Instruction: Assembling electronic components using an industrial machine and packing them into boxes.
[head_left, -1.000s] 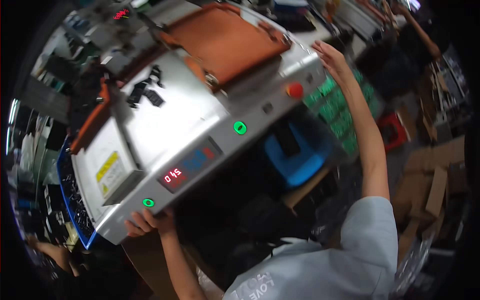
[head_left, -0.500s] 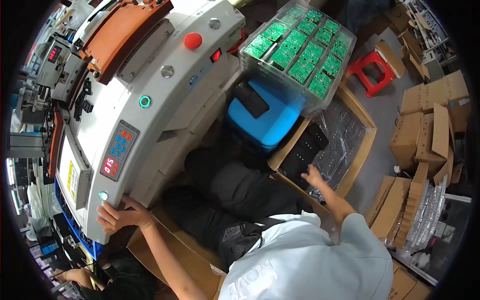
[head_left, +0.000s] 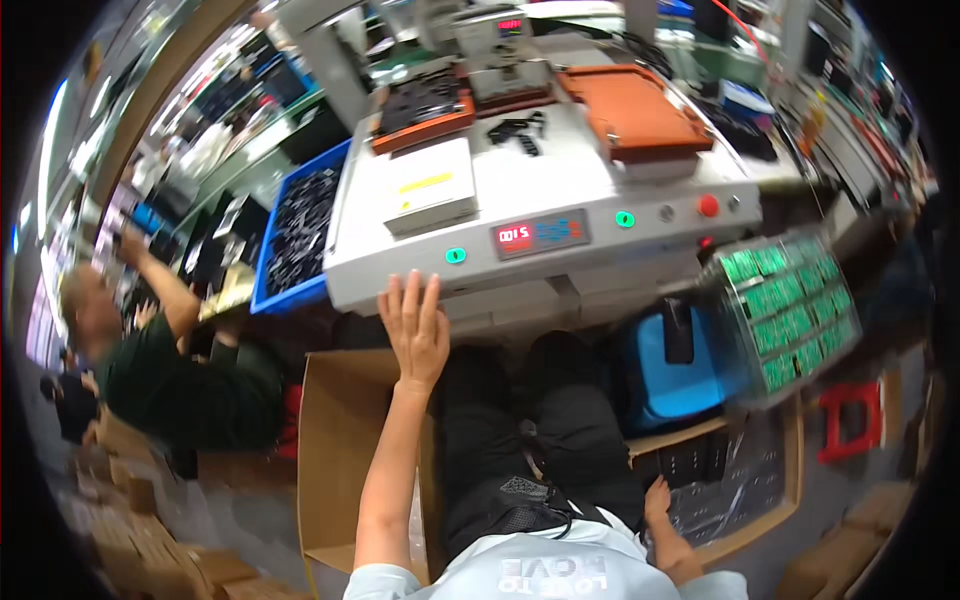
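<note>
Left hand (head_left: pixel 413 325) spread flat against white machine (head_left: pixel 540 190) front edge, gripping nothing

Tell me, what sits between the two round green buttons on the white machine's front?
In the head view, a small display with red digits sits between the left green button and the right green button.

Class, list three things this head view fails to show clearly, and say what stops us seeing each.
1. Right hand: its fingers, hidden behind the lap and box edge.
2. Green boards in the clear bin: smeared by motion blur.
3. Left hand: its palm faces away, so contact with the machine edge is unclear.
</note>
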